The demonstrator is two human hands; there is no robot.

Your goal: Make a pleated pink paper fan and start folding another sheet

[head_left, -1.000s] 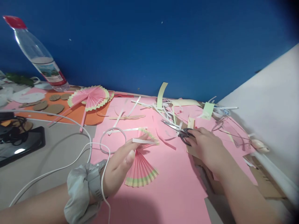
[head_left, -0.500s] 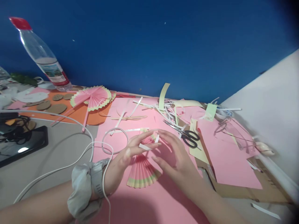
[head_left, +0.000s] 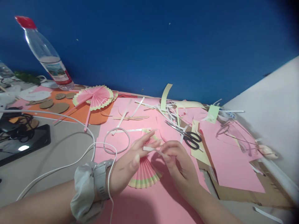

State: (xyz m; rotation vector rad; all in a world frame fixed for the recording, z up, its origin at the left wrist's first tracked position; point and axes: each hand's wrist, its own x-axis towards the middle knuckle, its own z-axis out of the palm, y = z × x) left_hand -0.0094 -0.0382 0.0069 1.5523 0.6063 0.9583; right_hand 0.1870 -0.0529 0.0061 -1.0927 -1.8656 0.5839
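My left hand holds a small pleated pink paper fan with a green-yellow edge, fingers pinched near its top. A thin white paper strip runs between both hands. My right hand pinches the strip's right end, just right of the fan. Both hands hover over a large pink paper sheet. Black-handled scissors lie on the sheet just beyond my right hand. A grey scrunchie and a watch sit on my left wrist.
A larger pink fan lies on orange paper at the back left, beside cardboard discs and a tilted water bottle. Paper strips and scraps pile up behind the scissors. White cables and a dark phone are at left. A white wall rises at right.
My right hand let go of the scissors, moved left to the fan and closed on the white strip. The left hand kept holding the fan.
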